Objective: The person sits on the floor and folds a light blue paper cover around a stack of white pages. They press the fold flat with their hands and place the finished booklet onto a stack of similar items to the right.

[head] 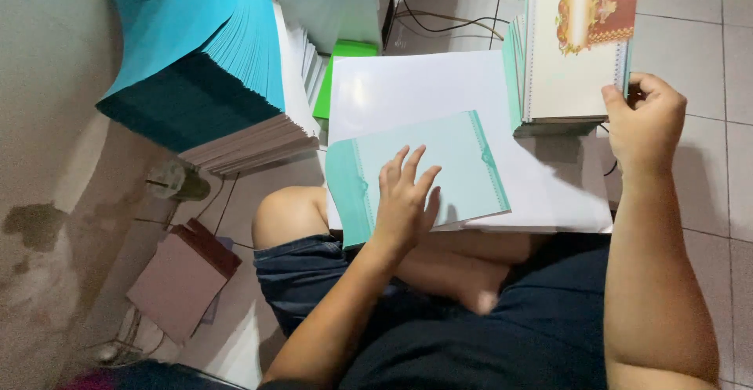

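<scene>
Left hand [404, 198] flat, fingers spread wide on a mint card [463, 170] lying atop a white sheet [416, 84] across the lap. Right hand [643, 119], fingers pinching a decorated card [576, 52], lifted above its stack [514, 68]. Beyond, blue paper pile [196, 52].

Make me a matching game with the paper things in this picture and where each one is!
Things:
1. mint-green card
2. card with the red and gold picture
3. blue paper stack
4. brown booklet

Places:
A. on the floor by the wall
B. under the left hand
C. lifted by the right hand
D. piled high at the upper left

Pairs: 1-B, 2-C, 3-D, 4-A
</scene>
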